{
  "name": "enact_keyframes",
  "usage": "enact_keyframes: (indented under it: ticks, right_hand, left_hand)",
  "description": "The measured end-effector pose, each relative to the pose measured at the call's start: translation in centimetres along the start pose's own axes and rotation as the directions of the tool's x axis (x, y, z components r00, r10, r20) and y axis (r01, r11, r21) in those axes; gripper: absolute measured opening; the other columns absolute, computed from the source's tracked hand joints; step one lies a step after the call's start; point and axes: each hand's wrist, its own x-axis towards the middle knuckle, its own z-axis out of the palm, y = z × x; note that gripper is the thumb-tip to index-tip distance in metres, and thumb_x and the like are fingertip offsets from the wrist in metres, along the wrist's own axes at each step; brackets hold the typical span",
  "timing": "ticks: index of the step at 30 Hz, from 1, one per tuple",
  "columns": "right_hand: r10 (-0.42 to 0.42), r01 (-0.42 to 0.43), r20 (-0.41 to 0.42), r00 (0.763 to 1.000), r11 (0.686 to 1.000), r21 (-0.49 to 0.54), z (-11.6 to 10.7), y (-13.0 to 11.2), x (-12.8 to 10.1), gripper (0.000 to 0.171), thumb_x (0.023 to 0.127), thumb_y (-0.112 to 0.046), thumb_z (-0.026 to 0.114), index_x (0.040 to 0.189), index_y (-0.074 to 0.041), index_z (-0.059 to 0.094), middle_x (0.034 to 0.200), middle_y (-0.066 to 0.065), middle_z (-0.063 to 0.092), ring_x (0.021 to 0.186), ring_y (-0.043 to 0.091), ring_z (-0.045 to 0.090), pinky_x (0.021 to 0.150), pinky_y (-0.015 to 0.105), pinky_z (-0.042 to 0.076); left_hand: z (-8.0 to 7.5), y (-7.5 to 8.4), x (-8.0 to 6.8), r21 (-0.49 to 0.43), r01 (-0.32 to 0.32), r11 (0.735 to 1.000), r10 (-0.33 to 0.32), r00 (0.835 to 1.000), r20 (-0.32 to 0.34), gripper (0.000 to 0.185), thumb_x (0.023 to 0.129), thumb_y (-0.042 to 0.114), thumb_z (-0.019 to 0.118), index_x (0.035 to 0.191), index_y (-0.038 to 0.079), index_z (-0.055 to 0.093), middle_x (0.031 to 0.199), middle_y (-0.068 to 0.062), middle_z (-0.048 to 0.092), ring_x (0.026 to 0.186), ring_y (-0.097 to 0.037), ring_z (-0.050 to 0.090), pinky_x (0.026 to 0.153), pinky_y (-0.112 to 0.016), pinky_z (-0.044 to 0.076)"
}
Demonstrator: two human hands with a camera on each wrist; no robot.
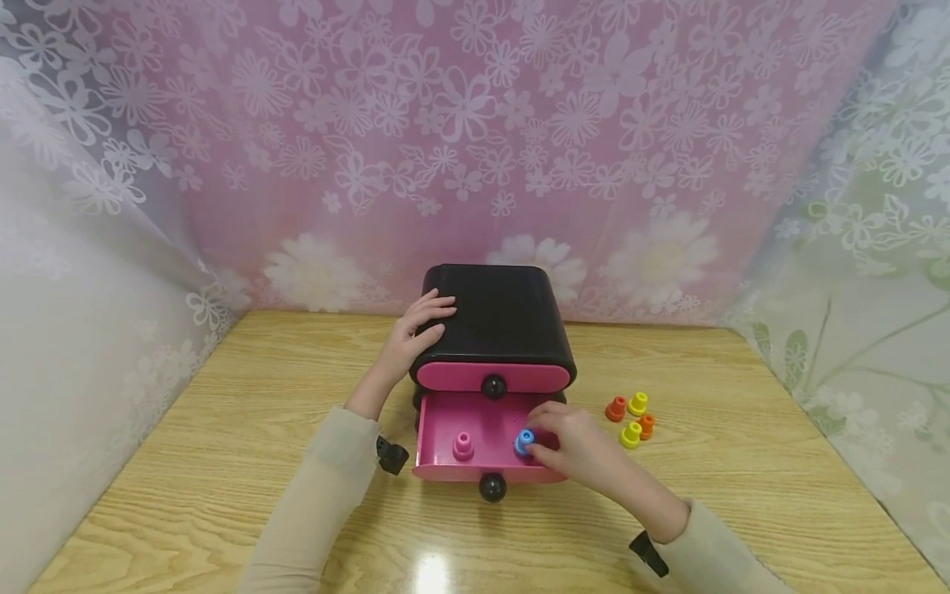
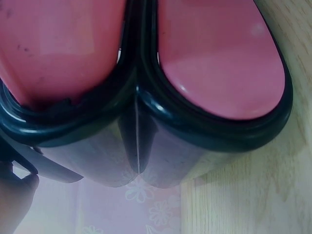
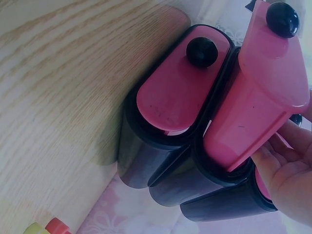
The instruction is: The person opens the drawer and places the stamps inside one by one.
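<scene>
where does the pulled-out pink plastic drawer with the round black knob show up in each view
Head: the pulled-out pink drawer sits low centre, under the black chest, with the right hand in it.
Left wrist: cannot tell; two pink ovals in black rims fill the picture, with no knob showing.
Right wrist: the drawer juts out at upper right, knob topmost.
Shared landmark: the light wooden table.
</scene>
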Motion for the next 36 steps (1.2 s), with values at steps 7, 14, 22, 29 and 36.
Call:
enact_keyframes:
  ticks: [7, 14, 22, 29, 36]
  right_hand:
    - [0.013, -0.013, 0.005, 1.000, 1.000, 0.002, 0.0, -0.1, -0.1, 0.018, 0.072, -0.013, 0.072, 0.088, -0.006, 0.067, 0.090, -0.001, 0.060, 0.080, 0.013, 0.056, 0.072, 0.027, 0.049]
    - [-0.026, 0.027, -0.039, 0.999, 0.999, 0.020, -0.1, -0.3, -0.4, 0.016, 0.074, -0.013, 0.071, 0.088, -0.008, 0.066, 0.088, -0.003, 0.059, 0.078, 0.011, 0.054, 0.070, 0.026, 0.049]
    - [-0.229, 0.228, -0.187, 0.955, 0.973, -0.022, 0.1, -1.3, -1.0, 0.019, 0.069, -0.009, 0.073, 0.086, -0.006, 0.065, 0.090, -0.001, 0.059, 0.075, 0.012, 0.057, 0.067, 0.022, 0.049]
    - [-0.542, 0.501, -0.235, 0.807, 0.839, -0.213, 0.8, -2.3, -1.2, 0.017, 0.076, -0.018, 0.069, 0.089, -0.007, 0.066, 0.093, 0.004, 0.062, 0.084, 0.013, 0.059, 0.073, 0.022, 0.048]
    - [-0.688, 0.637, -0.148, 0.710, 0.717, -0.283, 1.2, -3.4, -1.6, 0.020, 0.085, -0.021, 0.059, 0.097, -0.008, 0.066, 0.100, 0.004, 0.062, 0.093, 0.012, 0.058, 0.081, 0.023, 0.046]
  left_hand:
    - [0.0, -0.3, 0.0, 0.001, 0.001, 1.000, -0.001, 1.000, 0.002, 0.031, 0.084, -0.009, 0.043, 0.113, -0.018, 0.048, 0.128, -0.030, 0.038, 0.130, -0.035, 0.014, 0.103, -0.048, 0.011]
    - [0.0, -0.2, 0.0, 0.008, 0.006, 1.000, -0.006, 1.000, 0.001, 0.031, 0.084, -0.008, 0.043, 0.114, -0.018, 0.048, 0.128, -0.030, 0.038, 0.130, -0.035, 0.014, 0.103, -0.048, 0.011]
    - [0.0, 0.0, 0.0, 0.005, 0.006, 1.000, -0.006, 1.000, -0.003, 0.031, 0.085, -0.008, 0.043, 0.113, -0.019, 0.048, 0.127, -0.031, 0.038, 0.130, -0.036, 0.014, 0.103, -0.049, 0.010]
    - [0.0, 0.0, 0.0, 0.003, 0.008, 1.000, -0.008, 1.000, 0.000, 0.031, 0.085, -0.009, 0.043, 0.113, -0.019, 0.048, 0.128, -0.031, 0.038, 0.130, -0.036, 0.014, 0.103, -0.048, 0.011]
    - [0.0, 0.1, 0.0, 0.001, 0.008, 1.000, -0.008, 1.000, 0.005, 0.031, 0.085, -0.007, 0.043, 0.114, -0.018, 0.048, 0.128, -0.030, 0.037, 0.130, -0.035, 0.014, 0.103, -0.048, 0.010]
